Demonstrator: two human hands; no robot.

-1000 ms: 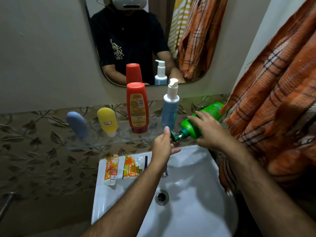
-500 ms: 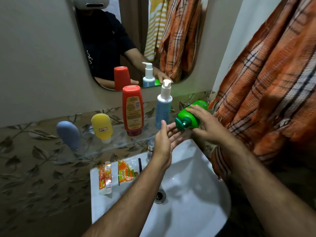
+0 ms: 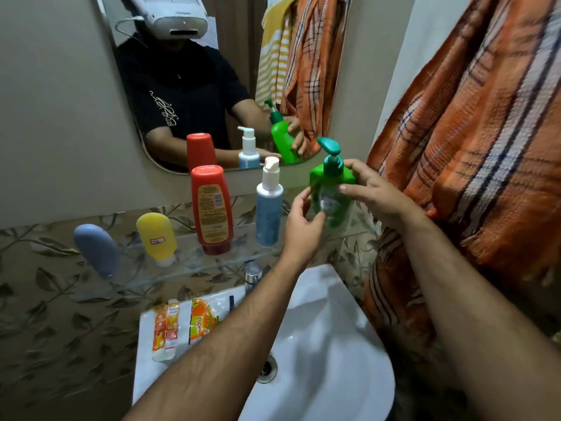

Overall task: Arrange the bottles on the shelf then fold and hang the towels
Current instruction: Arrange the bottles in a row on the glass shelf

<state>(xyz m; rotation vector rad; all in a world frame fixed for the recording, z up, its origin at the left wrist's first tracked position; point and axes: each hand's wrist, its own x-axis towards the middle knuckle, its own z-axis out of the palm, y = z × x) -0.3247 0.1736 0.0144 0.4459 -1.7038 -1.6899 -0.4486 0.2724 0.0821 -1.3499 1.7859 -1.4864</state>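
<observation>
A green pump bottle (image 3: 331, 189) stands upright at the right end of the glass shelf (image 3: 170, 275). My right hand (image 3: 373, 192) grips its right side, thumb across the front. My left hand (image 3: 300, 226) holds its lower left side with curled fingers. To the left on the shelf stand a blue pump bottle (image 3: 268, 214), a red bottle (image 3: 212, 208), a yellow tube (image 3: 156, 235) and a grey-blue tube (image 3: 97, 249). An orange checked towel (image 3: 473, 141) hangs at the right.
A white sink (image 3: 318, 354) lies below the shelf, with a chrome tap (image 3: 252, 273) and several orange sachets (image 3: 182, 323) on its left rim. The mirror (image 3: 212, 71) above reflects a person, the bottles and a yellow striped towel.
The green bottle went from lying tilted, pump towards me, to upright at the shelf's right end. My left hand moved from open beside the pump to holding the bottle's lower side.
</observation>
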